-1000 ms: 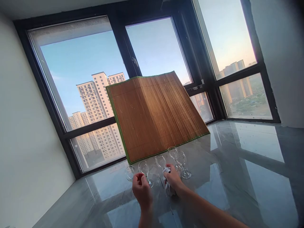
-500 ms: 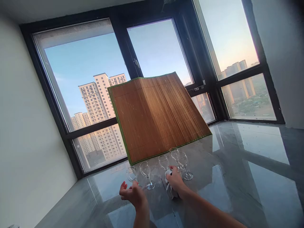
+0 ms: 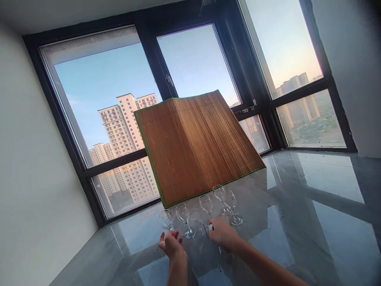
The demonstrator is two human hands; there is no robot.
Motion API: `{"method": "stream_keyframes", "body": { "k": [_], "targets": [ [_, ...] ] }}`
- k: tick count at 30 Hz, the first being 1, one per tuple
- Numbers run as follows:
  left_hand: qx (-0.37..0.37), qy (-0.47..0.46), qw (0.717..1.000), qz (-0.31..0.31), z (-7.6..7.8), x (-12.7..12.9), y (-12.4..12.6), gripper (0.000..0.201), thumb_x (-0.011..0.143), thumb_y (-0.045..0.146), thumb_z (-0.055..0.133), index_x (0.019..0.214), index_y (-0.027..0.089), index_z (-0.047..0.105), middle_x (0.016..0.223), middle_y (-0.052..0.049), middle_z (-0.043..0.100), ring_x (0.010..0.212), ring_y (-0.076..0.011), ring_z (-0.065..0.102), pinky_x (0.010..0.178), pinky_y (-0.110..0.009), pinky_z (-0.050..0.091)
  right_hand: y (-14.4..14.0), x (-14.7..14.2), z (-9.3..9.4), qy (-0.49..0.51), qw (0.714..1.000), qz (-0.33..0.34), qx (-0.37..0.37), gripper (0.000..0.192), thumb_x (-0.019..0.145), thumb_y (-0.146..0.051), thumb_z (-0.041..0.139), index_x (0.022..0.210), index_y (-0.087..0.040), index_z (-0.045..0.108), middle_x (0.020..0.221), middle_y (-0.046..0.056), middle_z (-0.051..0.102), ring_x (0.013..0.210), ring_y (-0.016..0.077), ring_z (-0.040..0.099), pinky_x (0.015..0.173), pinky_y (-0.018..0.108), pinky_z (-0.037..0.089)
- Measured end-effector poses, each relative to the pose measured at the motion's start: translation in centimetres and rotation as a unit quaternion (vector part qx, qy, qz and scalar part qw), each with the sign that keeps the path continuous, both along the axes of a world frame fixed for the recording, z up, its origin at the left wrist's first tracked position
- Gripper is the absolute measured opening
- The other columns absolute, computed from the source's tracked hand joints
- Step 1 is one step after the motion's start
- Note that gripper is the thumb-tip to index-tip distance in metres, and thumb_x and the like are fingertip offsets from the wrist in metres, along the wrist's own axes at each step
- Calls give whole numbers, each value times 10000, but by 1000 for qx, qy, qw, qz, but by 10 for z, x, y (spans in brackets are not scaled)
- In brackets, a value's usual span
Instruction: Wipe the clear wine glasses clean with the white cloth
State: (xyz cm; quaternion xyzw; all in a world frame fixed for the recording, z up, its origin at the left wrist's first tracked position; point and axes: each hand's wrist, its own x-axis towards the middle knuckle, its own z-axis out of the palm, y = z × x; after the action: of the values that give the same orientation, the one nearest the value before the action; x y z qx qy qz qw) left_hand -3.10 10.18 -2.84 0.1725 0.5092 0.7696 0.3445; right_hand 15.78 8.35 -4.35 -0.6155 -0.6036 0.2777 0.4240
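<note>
Five clear stemmed wine glasses (image 3: 206, 205) are stood upright in a loose row on the glossy grey marble floor (image 3: 297, 222), in front of a brown bamboo mat (image 3: 196, 145) propped against the black-framed window (image 3: 149, 47), apparently as a backdrop. The left hand (image 3: 171, 243) is held half open just beside the leftmost glass (image 3: 166, 219), gripping nothing. The right hand (image 3: 222, 233) is pressed down, seemingly closed over a small white cloth (image 3: 211, 227), mostly hidden.

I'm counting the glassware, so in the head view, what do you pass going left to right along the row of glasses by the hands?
Leftmost wine glass → second wine glass → third wine glass → a close pair at the right end, whose order is unclear as they overlap.
</note>
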Motion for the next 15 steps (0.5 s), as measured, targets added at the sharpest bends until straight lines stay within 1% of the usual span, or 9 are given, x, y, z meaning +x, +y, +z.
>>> {"method": "stream_keyframes", "body": {
  "k": [3, 8, 11, 15],
  "targets": [
    [2, -51, 998, -30, 2, 1, -1, 429, 545, 115, 551, 926, 243, 401, 816, 9, 517, 626, -136, 603, 491, -225, 445, -4, -1, 2, -26, 1000, -3, 18, 166, 622, -77, 659, 593, -206, 559, 781, 66, 616, 781, 259, 623, 677, 327, 411],
    [0, -90, 995, -43, 2, 0, 0, 472, 536, 58, 536, 953, 241, 414, 868, 9, 511, 639, -117, 613, 526, -219, 476, -10, -5, 6, -40, 998, -11, 38, 195, 573, -61, 684, 541, -208, 560, 802, 95, 629, 756, 297, 632, 694, 405, 433],
    [3, -98, 993, -57, 1, 0, 0, 518, 526, 28, 530, 982, 244, 414, 911, 6, 517, 667, -116, 636, 541, -213, 481, -10, -4, 8, -23, 999, -15, 34, 222, 514, -57, 692, 493, -202, 525, 809, 99, 628, 751, 310, 633, 708, 438, 440],
    [9, -107, 991, -83, 0, -1, 1, 533, 519, 15, 527, 981, 246, 397, 911, 5, 511, 692, -132, 661, 529, -204, 472, -9, -2, 10, 35, 999, -30, 28, 291, 456, -31, 693, 437, -195, 454, 837, 121, 625, 804, 350, 633, 752, 472, 432]
  ]
}}
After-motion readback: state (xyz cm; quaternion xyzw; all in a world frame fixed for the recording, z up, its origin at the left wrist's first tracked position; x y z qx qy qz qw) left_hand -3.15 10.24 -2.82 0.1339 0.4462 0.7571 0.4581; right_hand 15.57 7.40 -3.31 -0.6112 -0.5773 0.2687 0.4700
